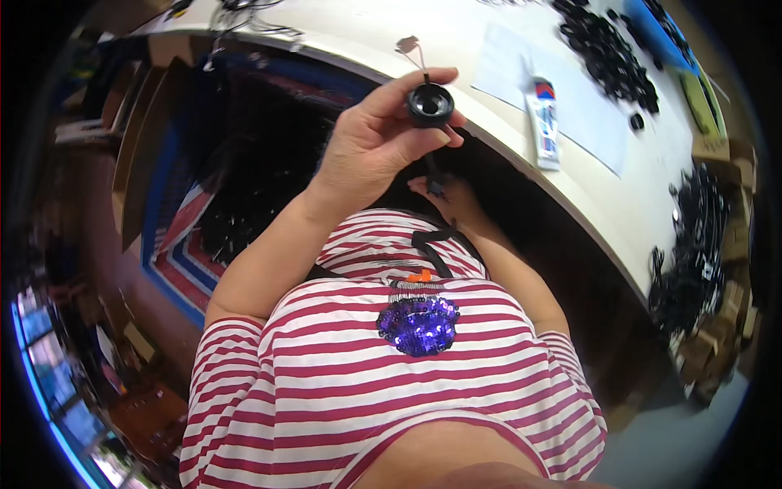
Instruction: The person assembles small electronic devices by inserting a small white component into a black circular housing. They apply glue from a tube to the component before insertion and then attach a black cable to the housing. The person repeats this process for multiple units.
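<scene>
From where I stand, a person in a red-and-white striped shirt holds up a black round part in the left hand, out in front of the body near the edge of a white tabletop. The left hand pinches the part around its rim, thumb below and fingers behind and above, so its glossy, hollow-looking face is turned upward. Thin wire leads rise from its top, just beyond the fingers, ending in a small pale tip. The right hand is lower and nearer the body, in shadow; a small dark piece lies at its fingers, but I cannot tell whether they close on it. The round part looks light, stiff and rather smooth, probably hard plastic, so it could slip or turn in a loose pinch. The leads seem bendable and the most fragile place; the rim is the sensible hold, with no pull on the wires. Beyond and to the right of the hands, a white and blue tube lies partly on a pale sheet; farther off is a spread of black rings.
</scene>
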Demonstrator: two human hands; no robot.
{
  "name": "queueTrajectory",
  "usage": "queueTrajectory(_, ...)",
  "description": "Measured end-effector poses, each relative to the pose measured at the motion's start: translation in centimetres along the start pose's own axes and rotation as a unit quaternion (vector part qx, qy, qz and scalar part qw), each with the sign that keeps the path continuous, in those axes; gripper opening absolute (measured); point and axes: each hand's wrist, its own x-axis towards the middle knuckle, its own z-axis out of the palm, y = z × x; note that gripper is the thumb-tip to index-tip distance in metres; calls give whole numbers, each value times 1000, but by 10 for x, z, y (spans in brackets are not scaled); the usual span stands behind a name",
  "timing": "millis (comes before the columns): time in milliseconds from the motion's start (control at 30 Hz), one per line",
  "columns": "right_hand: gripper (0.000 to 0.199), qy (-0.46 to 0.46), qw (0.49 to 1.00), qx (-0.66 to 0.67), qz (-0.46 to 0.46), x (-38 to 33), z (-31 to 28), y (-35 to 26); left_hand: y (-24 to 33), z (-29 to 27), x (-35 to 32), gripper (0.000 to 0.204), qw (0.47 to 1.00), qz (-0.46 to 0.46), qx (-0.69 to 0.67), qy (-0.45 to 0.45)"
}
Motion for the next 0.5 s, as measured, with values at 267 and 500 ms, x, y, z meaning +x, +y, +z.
queueTrajectory(267, 20, 25, 996, -87, 1, -13, 2, 47, -21, 8, 13, 52, 997, -34, -11, -64)
queueTrajectory(500, 23, 39, 995, -86, 32, -5, 20, 51, -30, -11, 7, 55, 994, -56, -21, -91)
